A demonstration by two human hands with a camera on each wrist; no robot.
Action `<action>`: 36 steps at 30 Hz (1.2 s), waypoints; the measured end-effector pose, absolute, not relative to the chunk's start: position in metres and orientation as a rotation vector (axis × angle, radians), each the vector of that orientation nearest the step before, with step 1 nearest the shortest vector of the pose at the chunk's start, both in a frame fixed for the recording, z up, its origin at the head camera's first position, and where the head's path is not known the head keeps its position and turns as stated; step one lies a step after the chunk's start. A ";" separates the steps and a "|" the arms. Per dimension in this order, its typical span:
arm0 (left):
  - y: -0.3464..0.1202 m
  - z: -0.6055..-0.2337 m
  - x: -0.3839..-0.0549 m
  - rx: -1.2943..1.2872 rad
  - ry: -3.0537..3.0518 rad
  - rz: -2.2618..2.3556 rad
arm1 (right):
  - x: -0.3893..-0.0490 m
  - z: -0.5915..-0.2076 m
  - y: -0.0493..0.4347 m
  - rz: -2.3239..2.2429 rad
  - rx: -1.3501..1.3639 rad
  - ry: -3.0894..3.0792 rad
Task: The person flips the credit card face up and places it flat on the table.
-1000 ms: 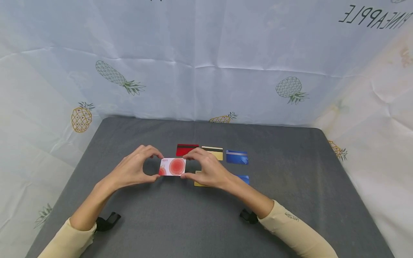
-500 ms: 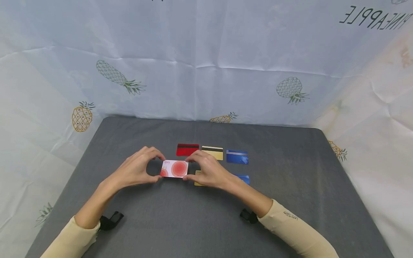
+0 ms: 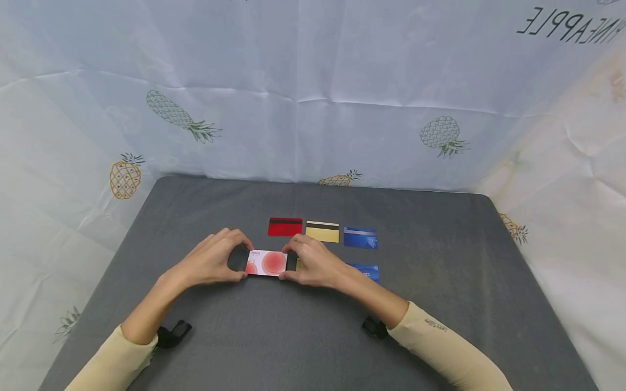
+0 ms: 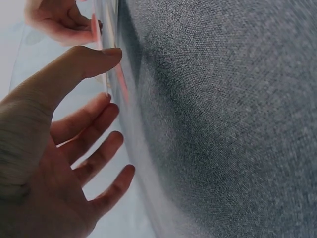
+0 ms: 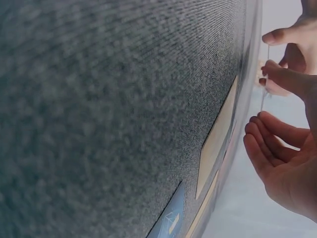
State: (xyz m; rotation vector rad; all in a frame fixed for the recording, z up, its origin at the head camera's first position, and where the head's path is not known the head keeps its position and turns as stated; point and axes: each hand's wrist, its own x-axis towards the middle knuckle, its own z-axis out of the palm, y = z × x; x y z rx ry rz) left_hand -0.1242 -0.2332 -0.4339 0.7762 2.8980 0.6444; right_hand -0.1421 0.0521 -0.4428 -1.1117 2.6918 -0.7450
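Observation:
A white card with red-pink circles [image 3: 267,263] is pinched at its left edge by my left hand [image 3: 210,259] and at its right edge by my right hand [image 3: 318,263]. In the right wrist view the card shows edge-on as a thin line [image 5: 265,96], raised over the cloth. Behind it lie a red card [image 3: 285,227] and a gold card [image 3: 323,232], each with a dark stripe, and a blue card [image 3: 360,238]. A second blue card [image 3: 368,271] is partly covered by my right arm. Another gold card [image 5: 216,139] lies mostly hidden behind my right hand.
The cards rest on a dark grey cloth-covered table [image 3: 274,336]. A pale curtain with pineapple prints [image 3: 313,98] hangs along its back and sides. Black straps [image 3: 174,333] show at both wrists, below cream sleeves [image 3: 110,361].
Both hands have moved the white card slightly toward the front edge and to the right. The cards on the table have stayed where they were.

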 end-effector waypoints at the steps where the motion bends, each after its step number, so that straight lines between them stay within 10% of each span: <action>1: -0.233 -0.434 -0.124 0.779 2.897 0.636 | -0.142 -0.443 0.052 -0.730 -1.118 2.695; 36: -0.227 -0.438 -0.127 0.750 2.831 0.555 | -0.140 -0.446 0.043 -0.440 -1.111 2.732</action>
